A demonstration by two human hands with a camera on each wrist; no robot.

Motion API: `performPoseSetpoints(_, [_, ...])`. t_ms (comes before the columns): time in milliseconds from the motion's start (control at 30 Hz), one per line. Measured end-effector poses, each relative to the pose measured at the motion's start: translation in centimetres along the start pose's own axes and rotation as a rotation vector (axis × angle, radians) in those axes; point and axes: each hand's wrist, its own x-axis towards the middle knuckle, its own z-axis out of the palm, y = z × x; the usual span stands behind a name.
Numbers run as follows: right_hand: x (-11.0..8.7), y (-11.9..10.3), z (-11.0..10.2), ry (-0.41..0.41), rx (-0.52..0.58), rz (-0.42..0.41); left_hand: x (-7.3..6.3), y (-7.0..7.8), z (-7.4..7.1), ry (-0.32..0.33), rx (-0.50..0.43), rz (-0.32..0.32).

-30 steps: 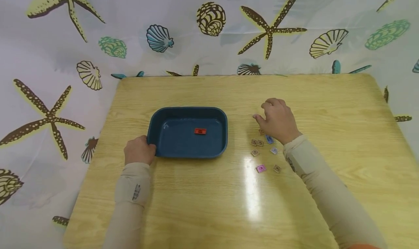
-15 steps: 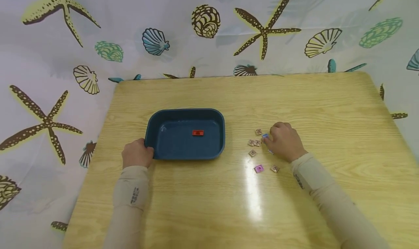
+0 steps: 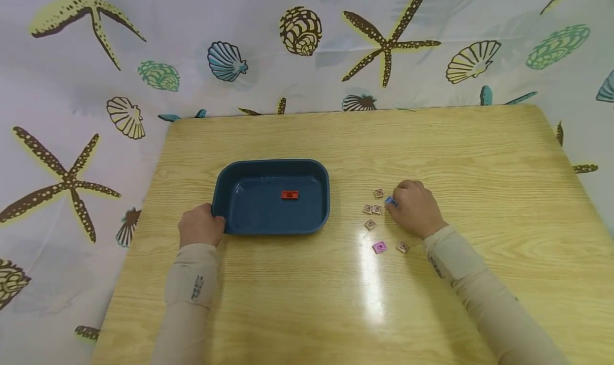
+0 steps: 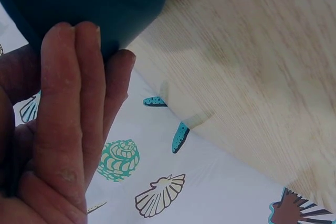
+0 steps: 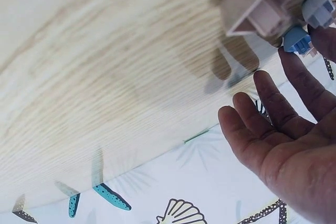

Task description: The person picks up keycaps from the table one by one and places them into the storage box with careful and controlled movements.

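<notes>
My left hand [image 3: 200, 225] grips the near left corner of a dark blue plastic tray [image 3: 256, 213]. In the left wrist view, its straight fingers [image 4: 63, 93] lie along the tray's outer wall. A red keycap [image 3: 290, 195] lies inside the tray. My right hand [image 3: 416, 209] is low over the table, pinching a blue keycap [image 3: 390, 200] between thumb and index finger; the other fingers are spread in the right wrist view. A pale grey keycap [image 5: 318, 9] is close to the thumb there, hidden under the hand in the head view.
Several beige keycaps [image 3: 370, 224] and one pink keycap [image 3: 379, 247] lie hollow side up left of and below the right hand. A large beige keycap [image 5: 254, 6] shows near the right wrist camera. The wooden table [image 3: 297, 301] meets a seashell-patterned cloth [image 3: 268, 13] behind.
My right hand has come down and toward me from above the keycaps, and its fingers have closed on the blue keycap. The left hand stays on the tray.
</notes>
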Motion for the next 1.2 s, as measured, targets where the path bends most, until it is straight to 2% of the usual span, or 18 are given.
performPoseSetpoints(233, [0.5, -0.4, -0.4, 0.010, 0.013, -0.008, 0.0, -0.3, 0.1, 0.017, -0.002, -0.003])
performPoseSetpoints(467, [2.3, -2.1, -2.3, 0.112, -0.011, -0.110, -0.1, -0.3, 0.1, 0.015, -0.006, -0.007])
performPoseSetpoints(633, [3.9, -4.5, -3.6, 0.152, -0.033, -0.187, -0.1, -0.2, 0.0, 0.017, -0.006, 0.011])
performPoseSetpoints(800, [5.7, -7.8, -4.4, 0.143, -0.044, -0.238, 0.0, -0.2, 0.1, 0.009, -0.016, 0.004])
performPoseSetpoints(1033, [7.4, -12.0, -4.0, 0.095, -0.055, -0.302, 0.3, -0.3, 0.2, 0.003, -0.022, -0.006])
performPoseSetpoints(1200, [7.8, -14.1, -3.4, 0.062, -0.094, -0.341, 0.4, -0.5, 0.2, 0.009, -0.026, -0.006])
